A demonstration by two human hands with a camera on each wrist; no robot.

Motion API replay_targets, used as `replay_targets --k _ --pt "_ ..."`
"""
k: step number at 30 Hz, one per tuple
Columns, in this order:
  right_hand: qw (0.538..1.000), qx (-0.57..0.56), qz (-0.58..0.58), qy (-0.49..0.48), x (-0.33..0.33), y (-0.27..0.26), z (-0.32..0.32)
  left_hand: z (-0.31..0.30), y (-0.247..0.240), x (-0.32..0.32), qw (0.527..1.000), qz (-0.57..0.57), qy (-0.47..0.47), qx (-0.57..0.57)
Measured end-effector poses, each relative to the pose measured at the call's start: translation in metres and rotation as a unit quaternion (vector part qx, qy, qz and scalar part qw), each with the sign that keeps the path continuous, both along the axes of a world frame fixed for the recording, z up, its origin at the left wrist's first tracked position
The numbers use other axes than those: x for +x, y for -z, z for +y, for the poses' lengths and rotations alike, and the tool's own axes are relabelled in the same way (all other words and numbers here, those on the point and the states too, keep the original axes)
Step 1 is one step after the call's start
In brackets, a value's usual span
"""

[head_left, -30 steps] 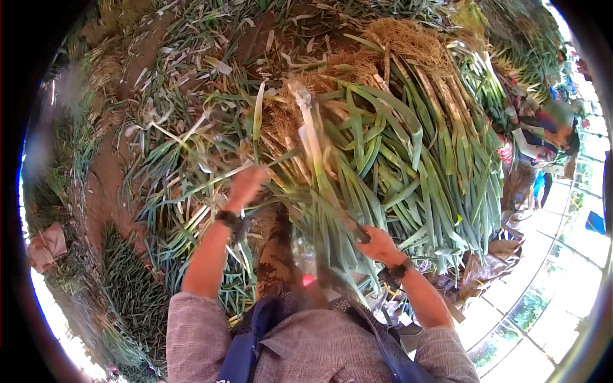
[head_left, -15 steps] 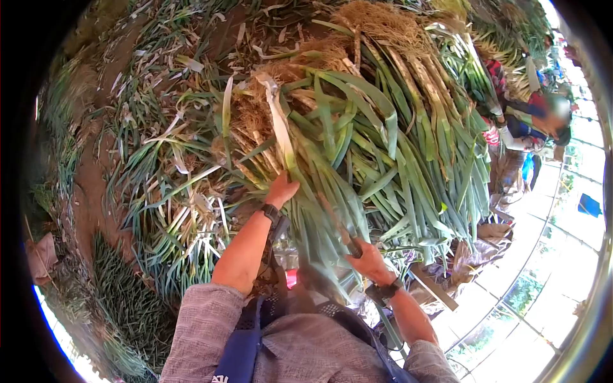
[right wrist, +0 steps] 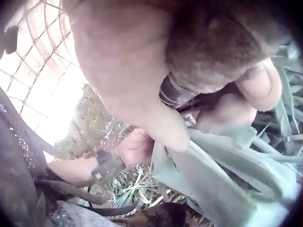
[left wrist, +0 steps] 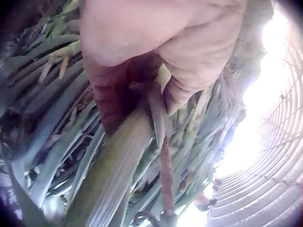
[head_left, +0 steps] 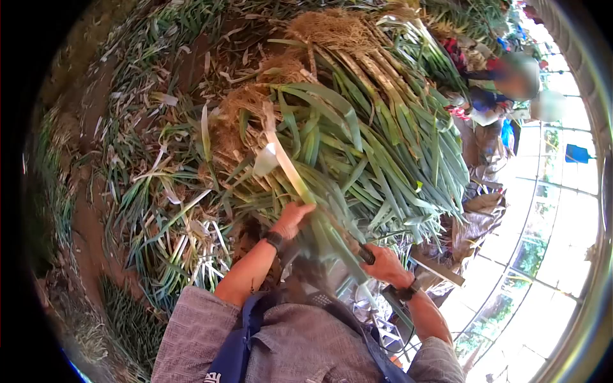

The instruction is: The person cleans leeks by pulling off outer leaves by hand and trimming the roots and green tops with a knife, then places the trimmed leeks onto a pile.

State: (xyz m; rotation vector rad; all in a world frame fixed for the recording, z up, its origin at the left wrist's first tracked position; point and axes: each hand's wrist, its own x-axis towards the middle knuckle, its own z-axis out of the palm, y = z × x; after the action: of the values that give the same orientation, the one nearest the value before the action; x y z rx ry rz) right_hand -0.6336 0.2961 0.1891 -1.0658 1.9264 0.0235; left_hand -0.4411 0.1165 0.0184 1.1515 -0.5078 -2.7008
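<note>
My left hand [head_left: 294, 218] grips a leek [head_left: 288, 169] where its pale stalk turns green; its root end points away from me. Beside that stalk hangs a pale flap of peel [head_left: 265, 161]. In the left wrist view, thumb and fingers close around the leek stalk [left wrist: 111, 170], with a rust-brown blade [left wrist: 166, 175] near it. My right hand [head_left: 387, 265] holds a knife by its dark handle [head_left: 367, 255], the blade angled toward the leek. In the right wrist view, the right thumb [right wrist: 173, 132] lies against the wide green leaves [right wrist: 222, 175].
A large heap of leeks [head_left: 396, 153] with brown roots [head_left: 335, 32] lies ahead and right. Stripped leaves and peelings [head_left: 153, 166] cover the ground at left. Another person [head_left: 504, 80] is at far right, near a wire mesh wall [head_left: 543, 230] and a blue item [head_left: 578, 154].
My left hand came from the left onto the leek stalk and has drawn nearer my body along it. A pale flap now hangs off the stalk. The right hand keeps holding the knife.
</note>
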Motion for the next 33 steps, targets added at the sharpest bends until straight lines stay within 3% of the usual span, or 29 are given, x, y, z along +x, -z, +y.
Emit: replay_targets --k 4,6,10,13,18,21,25,27,31,33 --pt "0.999 0.034 0.004 0.001 0.027 -0.021 0.017 0.051 0.021 0.028 0.995 -0.014 0.096 -0.034" --pt "0.999 0.032 0.007 0.012 0.043 -0.021 0.023 0.069 0.028 0.038 0.989 0.026 0.099 0.106" --pt "0.999 0.034 0.002 0.037 0.061 -0.001 0.017 0.072 0.024 0.042 0.977 0.016 0.179 0.116" --pt "0.999 0.020 0.005 0.042 0.062 0.034 -0.001 0.066 0.002 0.046 0.982 0.053 0.157 0.087" --pt "0.997 -0.063 0.041 0.004 0.046 0.095 -0.056 0.083 0.031 0.051 0.985 0.004 0.140 0.102" --pt "0.997 -0.059 0.030 0.031 0.039 0.096 -0.084 0.089 0.036 0.052 0.987 -0.023 0.128 0.095" --pt "0.996 -0.091 0.000 -0.010 0.036 0.095 -0.093 0.093 0.029 0.046 0.990 -0.029 0.121 0.072" --pt "0.999 -0.041 0.002 0.006 0.037 0.087 -0.100 0.095 0.028 0.045 0.991 -0.040 0.124 0.027" --pt "0.994 -0.086 0.028 0.060 0.041 0.108 -0.079 0.106 0.034 0.041 0.989 -0.051 0.141 0.003" --pt "0.996 -0.089 -0.011 0.020 0.035 0.106 -0.069 0.106 0.029 0.039 0.986 -0.096 0.139 -0.011"
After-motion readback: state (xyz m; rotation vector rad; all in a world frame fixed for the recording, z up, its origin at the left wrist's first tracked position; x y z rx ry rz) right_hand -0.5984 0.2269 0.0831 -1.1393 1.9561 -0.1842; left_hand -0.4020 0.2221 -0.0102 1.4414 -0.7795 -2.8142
